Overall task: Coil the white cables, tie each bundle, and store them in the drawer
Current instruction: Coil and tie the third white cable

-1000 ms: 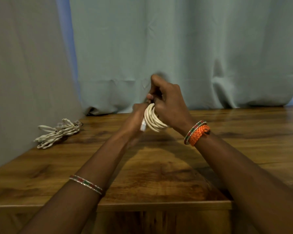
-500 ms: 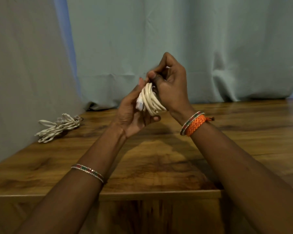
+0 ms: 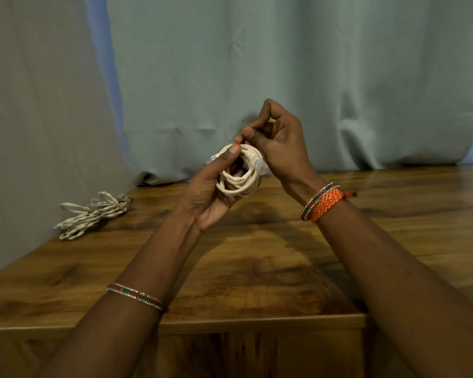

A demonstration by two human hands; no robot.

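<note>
A coiled white cable (image 3: pixel 242 182) is held in the air above the wooden table (image 3: pixel 257 255). My left hand (image 3: pixel 210 192) grips the coil from the left, thumb across its top. My right hand (image 3: pixel 276 143) is at the coil's upper right, its thumb and forefinger pinching something small at the top of the coil; what it pinches is too small to tell. A second white cable bundle (image 3: pixel 92 214) lies on the table at the far left, close to the curtain.
A pale curtain (image 3: pixel 284 77) hangs along the table's back edge and left side. The table's front edge (image 3: pixel 257 320) runs below my forearms, with a wooden front panel under it.
Both hands lowered a little with the coil. The coil turned so its ring faces me. My left hand closed round it, thumb on top.
</note>
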